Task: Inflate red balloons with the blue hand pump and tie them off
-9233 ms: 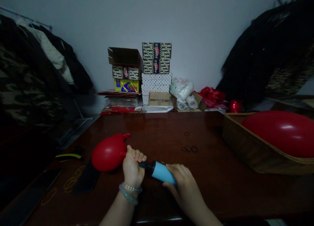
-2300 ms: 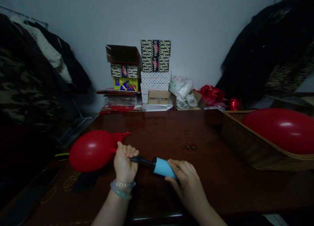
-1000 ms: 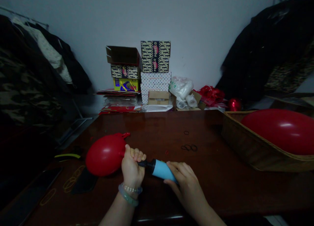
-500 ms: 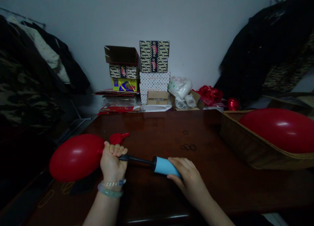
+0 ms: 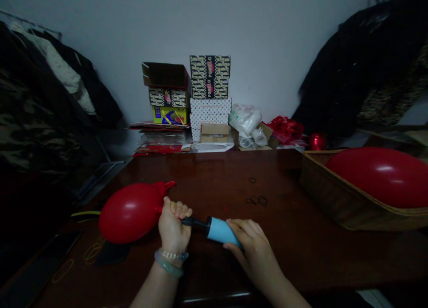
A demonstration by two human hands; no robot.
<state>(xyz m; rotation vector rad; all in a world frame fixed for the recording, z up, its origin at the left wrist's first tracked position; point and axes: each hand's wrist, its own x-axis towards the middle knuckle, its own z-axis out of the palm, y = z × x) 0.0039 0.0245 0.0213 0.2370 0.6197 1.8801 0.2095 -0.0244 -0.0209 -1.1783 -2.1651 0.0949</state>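
A red balloon [image 5: 130,213], partly inflated, extends to the left from my left hand [image 5: 175,223]. That hand is wrapped round the balloon's neck and the black end of a hand pump, with two bracelets on the wrist. My right hand [image 5: 252,248] is closed round the pump's light blue barrel [image 5: 220,230]. A short stretch of black shaft shows between the hands. Behind the inflated balloon lies a flat red balloon [image 5: 162,186], partly hidden by it.
A wicker basket [image 5: 347,203] at the right holds a large red balloon [image 5: 381,176]. Black rubber bands [image 5: 257,200] lie mid-table. Yellow bands [image 5: 63,271] and a dark flat object [image 5: 112,253] lie at the left. Stacked boxes [image 5: 210,112] stand against the wall.
My left hand has moved right, bringing the balloon with it, and less black shaft shows between the hands. My right hand has shifted slightly left. A yellow strip now shows left of the balloon.
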